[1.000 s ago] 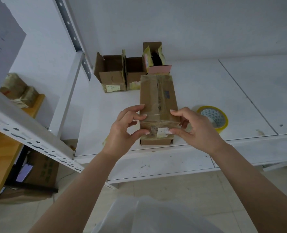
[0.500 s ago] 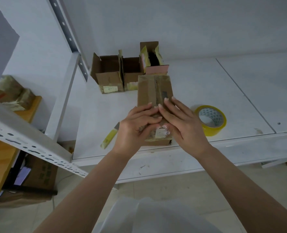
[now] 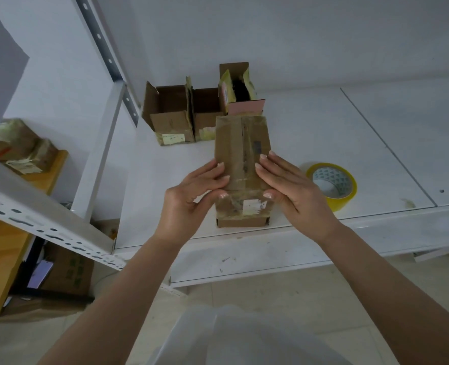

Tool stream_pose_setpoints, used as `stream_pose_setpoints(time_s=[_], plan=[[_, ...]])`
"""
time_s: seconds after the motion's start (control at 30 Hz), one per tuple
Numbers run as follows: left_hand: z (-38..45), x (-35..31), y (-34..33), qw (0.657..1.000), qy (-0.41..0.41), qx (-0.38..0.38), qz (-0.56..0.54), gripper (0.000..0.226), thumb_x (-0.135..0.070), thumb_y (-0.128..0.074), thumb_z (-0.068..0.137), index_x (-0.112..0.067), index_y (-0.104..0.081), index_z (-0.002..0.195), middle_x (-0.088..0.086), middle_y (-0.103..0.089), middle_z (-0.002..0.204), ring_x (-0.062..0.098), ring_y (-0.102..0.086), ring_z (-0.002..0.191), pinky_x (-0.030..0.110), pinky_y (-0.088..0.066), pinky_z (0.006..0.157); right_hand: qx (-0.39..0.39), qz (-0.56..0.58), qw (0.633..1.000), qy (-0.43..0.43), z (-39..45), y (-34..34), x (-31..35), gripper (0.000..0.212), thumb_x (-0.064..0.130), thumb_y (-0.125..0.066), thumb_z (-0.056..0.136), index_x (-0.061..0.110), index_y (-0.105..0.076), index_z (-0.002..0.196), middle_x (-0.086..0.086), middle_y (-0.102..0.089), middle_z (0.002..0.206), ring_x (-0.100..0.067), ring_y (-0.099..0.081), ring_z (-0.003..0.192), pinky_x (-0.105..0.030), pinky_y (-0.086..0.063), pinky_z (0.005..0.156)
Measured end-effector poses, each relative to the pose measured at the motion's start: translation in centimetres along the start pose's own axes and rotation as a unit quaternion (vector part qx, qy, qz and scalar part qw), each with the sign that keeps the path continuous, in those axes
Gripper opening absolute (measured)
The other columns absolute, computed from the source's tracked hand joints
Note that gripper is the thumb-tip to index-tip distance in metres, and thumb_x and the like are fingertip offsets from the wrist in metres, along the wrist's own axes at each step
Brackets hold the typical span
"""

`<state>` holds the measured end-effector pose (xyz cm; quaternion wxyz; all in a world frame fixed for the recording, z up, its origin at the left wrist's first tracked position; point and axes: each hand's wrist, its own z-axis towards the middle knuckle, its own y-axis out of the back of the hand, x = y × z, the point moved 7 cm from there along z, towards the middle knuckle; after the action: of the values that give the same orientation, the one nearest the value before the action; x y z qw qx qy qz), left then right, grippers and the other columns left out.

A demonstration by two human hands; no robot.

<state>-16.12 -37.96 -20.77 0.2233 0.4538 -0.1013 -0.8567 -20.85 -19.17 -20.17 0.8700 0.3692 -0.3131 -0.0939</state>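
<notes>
Cardboard box [image 3: 241, 138]: left hand [image 3: 191, 196], right hand [image 3: 297, 191] slid apart since earlier; fingers [image 3: 266, 167] flat, pressing top.

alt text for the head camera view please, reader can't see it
Seen from above, a person's left hand and right hand press flat on the taped top of a closed cardboard box at the front edge of a white shelf. A roll of yellow tape lies to its right, and open cardboard boxes stand behind it.

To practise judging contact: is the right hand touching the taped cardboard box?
Touching. The head view shows the right hand laying its fingers flat on top of the cardboard box, thumb on its taped end.
</notes>
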Motion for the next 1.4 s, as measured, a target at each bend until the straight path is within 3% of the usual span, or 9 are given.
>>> stream_pose_setpoints(time_s=[0.23,0.33,0.63,0.8,0.93,1.03,1.17,1.3,1.4], plan=[[0.3,-0.9,0.3,1.0,0.017,0.0,0.024,0.025,-0.017,-0.067,0.087,-0.009,-0.068,0.11,0.008,-0.065,0.12,0.025,-0.055,0.126,0.047,-0.047,0.104,0.0,0.068,0.997,-0.047,0.0,0.4,-0.3,0.04,0.02,-0.047,0.1,0.003,-0.049,0.137,-0.01,-0.05,0.143,-0.025,-0.039,0.14,-0.041,-0.034,0.114],[1.7,-2.9,0.2,0.988,0.038,0.007,0.149,0.036,-0.041,-0.065,0.089,-0.013,-0.069,0.11,-0.001,-0.063,0.124,0.022,-0.051,0.126,0.034,-0.045,0.102,-0.114,0.06,0.986,-0.105,-0.1,3.3,-1.3,0.039,0.027,-0.039,0.102,0.006,-0.057,0.13,-0.005,-0.062,0.128,-0.019,-0.057,0.122,-0.037,-0.047,0.102],[4.6,-3.0,-8.3,0.857,0.166,0.194,0.447,0.097,-0.078,-0.044,0.077,-0.025,-0.013,0.152,0.011,-0.005,0.162,0.038,0.002,0.148,0.06,-0.021,0.111,-0.136,0.006,0.966,-0.219,-2.4,3.5,-4.7,0.027,0.027,-0.039,0.098,0.007,-0.056,0.103,-0.002,-0.067,0.099,-0.023,-0.062,0.093,-0.041,-0.049,0.077],[4.3,-2.5,-8.2,0.837,0.143,0.182,0.496,0.092,-0.069,-0.047,0.078,-0.027,-0.013,0.152,0.008,-0.008,0.162,0.038,-0.006,0.147,0.058,-0.032,0.101,-0.109,0.008,0.96,-0.257,-3.9,2.8,-6.0,0.02,0.021,-0.04,0.103,0.011,-0.056,0.096,0.004,-0.066,0.091,-0.021,-0.061,0.091,-0.035,-0.045,0.073],[5.1,-3.2,-4.1,0.923,0.17,0.078,0.338,0.084,-0.064,-0.05,0.073,-0.03,-0.031,0.147,0.0,-0.033,0.153,0.029,-0.031,0.138,0.054,-0.041,0.1,-0.093,0.016,0.949,-0.302,-4.5,2.6,-7.1,0.019,0.022,-0.038,0.104,0.02,-0.048,0.088,-0.003,-0.067,0.087,-0.021,-0.061,0.081,-0.034,-0.046,0.067],[5.0,-3.1,-1.0,0.979,0.201,-0.026,0.033,0.068,-0.055,-0.057,0.077,-0.034,-0.041,0.139,-0.007,-0.054,0.133,0.021,-0.054,0.121,0.05,-0.052,0.094,-0.091,0.037,0.934,-0.344,-4.7,2.4,-7.7,0.02,0.027,-0.035,0.104,0.021,-0.047,0.089,0.0,-0.066,0.083,-0.014,-0.059,0.074,-0.023,-0.039,0.061],[4.2,-2.3,-0.9,0.935,0.235,-0.077,-0.253,0.054,-0.042,-0.06,0.079,-0.03,-0.05,0.131,-0.001,-0.066,0.122,0.024,-0.063,0.114,0.051,-0.051,0.097,-0.056,0.201,0.902,-0.378,-2.9,0.8,-6.5,0.025,0.043,-0.04,0.089,0.022,-0.053,0.084,-0.003,-0.06,0.077,-0.023,-0.058,0.076,-0.041,-0.04,0.073],[2.8,-1.3,-2.4,0.91,0.27,-0.084,-0.303,0.059,-0.04,-0.06,0.081,-0.023,-0.047,0.136,0.001,-0.066,0.123,0.022,-0.062,0.116,0.043,-0.049,0.1,-0.085,0.338,0.841,-0.414,-1.7,0.0,-5.3,0.011,0.027,-0.058,0.085,0.024,-0.056,0.096,-0.006,-0.068,0.107,-0.02,-0.067,0.1,-0.047,-0.052,0.088],[2.3,-0.1,-1.5,0.92,0.303,-0.067,-0.24,0.055,-0.036,-0.056,0.084,-0.024,-0.048,0.137,-0.003,-0.063,0.126,0.017,-0.061,0.116,0.034,-0.051,0.096,-0.113,0.257,0.866,-0.414,-1.1,1.7,-5.8,0.019,0.011,-0.059,0.093,0.027,-0.055,0.103,-0.001,-0.069,0.097,-0.017,-0.069,0.087,-0.034,-0.056,0.076]])
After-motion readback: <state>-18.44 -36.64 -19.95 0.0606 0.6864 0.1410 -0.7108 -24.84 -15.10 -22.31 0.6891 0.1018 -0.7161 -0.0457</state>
